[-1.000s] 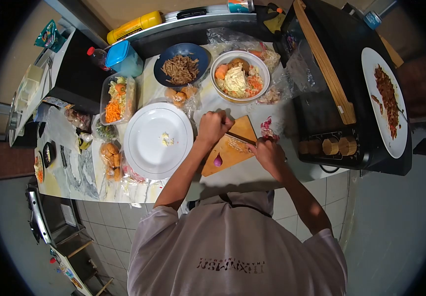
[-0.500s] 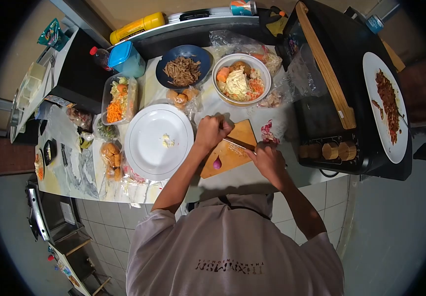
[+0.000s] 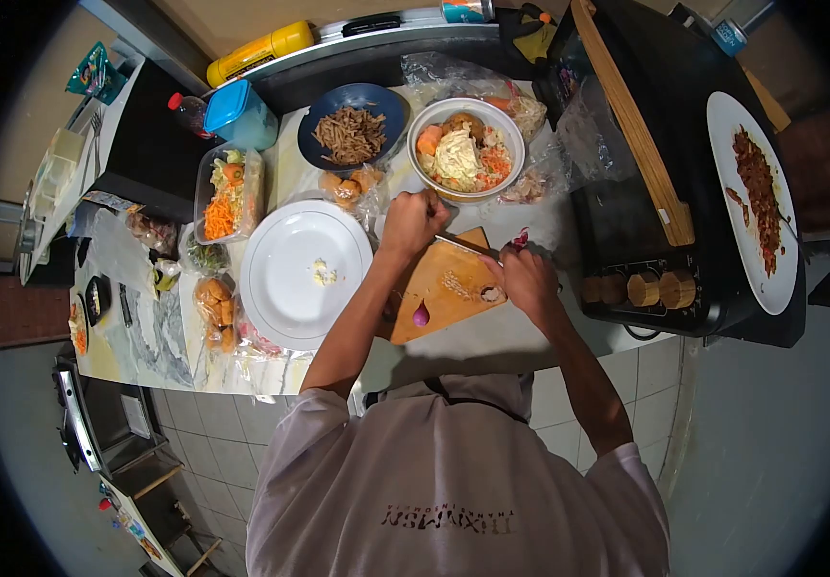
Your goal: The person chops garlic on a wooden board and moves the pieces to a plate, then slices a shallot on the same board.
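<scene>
- Knife (image 3: 468, 246) lies across the far corner of the wooden cutting board (image 3: 434, 298).
- Left hand (image 3: 413, 223) is fisted tight round its handle end.
- Right hand (image 3: 527, 279) curls over the tip; I cannot tell its grip.
- Shallot (image 3: 421, 313) sits near the board's front edge.

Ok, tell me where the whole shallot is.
Head view: the shallot lies on the near left corner of the cutting board, just right of the white plate.

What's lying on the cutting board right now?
A whole shallot, chopped bits and the knife blade. The right hand covers the board's corner, hiding whatever lies beneath.
</scene>
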The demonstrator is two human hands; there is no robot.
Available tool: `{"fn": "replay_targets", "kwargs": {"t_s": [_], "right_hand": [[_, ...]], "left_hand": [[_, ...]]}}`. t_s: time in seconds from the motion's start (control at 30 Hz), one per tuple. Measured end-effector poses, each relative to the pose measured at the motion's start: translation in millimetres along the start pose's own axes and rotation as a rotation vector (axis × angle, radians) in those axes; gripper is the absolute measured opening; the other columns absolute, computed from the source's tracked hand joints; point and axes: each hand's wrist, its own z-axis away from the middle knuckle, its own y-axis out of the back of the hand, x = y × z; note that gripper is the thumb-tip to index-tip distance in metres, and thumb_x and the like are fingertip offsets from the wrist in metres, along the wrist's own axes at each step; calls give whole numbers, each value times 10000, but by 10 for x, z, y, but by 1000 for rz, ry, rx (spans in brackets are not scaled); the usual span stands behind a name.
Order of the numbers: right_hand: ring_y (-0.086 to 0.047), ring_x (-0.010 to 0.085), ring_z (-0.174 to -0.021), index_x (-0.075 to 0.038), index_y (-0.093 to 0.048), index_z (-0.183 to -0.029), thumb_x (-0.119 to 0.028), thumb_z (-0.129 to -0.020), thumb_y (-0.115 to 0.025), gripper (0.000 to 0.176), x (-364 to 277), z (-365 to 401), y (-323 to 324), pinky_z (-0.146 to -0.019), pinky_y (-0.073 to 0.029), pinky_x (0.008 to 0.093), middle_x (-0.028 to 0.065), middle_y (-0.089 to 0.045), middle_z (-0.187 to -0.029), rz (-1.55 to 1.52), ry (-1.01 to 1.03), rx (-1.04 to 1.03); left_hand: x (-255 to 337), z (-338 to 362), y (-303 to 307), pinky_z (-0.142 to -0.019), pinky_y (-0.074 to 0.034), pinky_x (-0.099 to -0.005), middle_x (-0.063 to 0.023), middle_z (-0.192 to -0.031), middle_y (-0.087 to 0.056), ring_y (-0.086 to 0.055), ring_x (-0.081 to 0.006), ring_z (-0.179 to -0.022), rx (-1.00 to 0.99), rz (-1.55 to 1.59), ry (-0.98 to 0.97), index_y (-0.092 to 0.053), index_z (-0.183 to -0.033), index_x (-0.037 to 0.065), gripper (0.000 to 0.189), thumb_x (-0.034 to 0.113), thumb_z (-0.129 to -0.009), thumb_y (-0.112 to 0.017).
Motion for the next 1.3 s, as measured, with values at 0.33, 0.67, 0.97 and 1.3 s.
{"fn": "replay_targets", "kwargs": {"t_s": [0.33, 0.67, 0.97, 1.3], "right_hand": [[-666, 358, -654, -10, -675, -775, -470, -897, -591, 484, -67, 359, -130, -629, -525, 450, 171, -643, -657, -12, 86, 117], [-665, 372, -672, -24, -679, -825, -501, -929, -517, 514, -211, 535, -6, -606, -526, 453, 188, -645, -678, -87, 1, -14], [-673, 362, -704, -31, -697, -872, -481, -954, -479, 507, -354, 720, 144, -650, -532, 436, 194, -654, -710, -40, -2, -103], [-664, 352, -628, -31, -695, -785, -447, -953, -507, 487, -301, 677, 24, -562, -521, 437, 191, -645, -679, -47, -8, -60]], "left_hand": [[76, 354, 35, -619, -530, -410, -170, -648, -646, -658, -338, -618, -30, -88, -37, -631, -701, 4, 134, 118, -726, -695], [94, 475, 81, -628, -527, -396, -168, -650, -648, -661, -326, -620, -38, -59, 2, -648, -711, 1, 143, 129, -733, -708], [120, 538, 152, -615, -524, -369, -147, -635, -645, -659, -305, -604, -97, 13, -1, -650, -703, 5, 117, 107, -730, -702], [81, 532, 98, -608, -521, -367, -134, -636, -640, -653, -308, -605, -116, 19, -19, -644, -680, 18, 97, 92, -722, -691]]}}
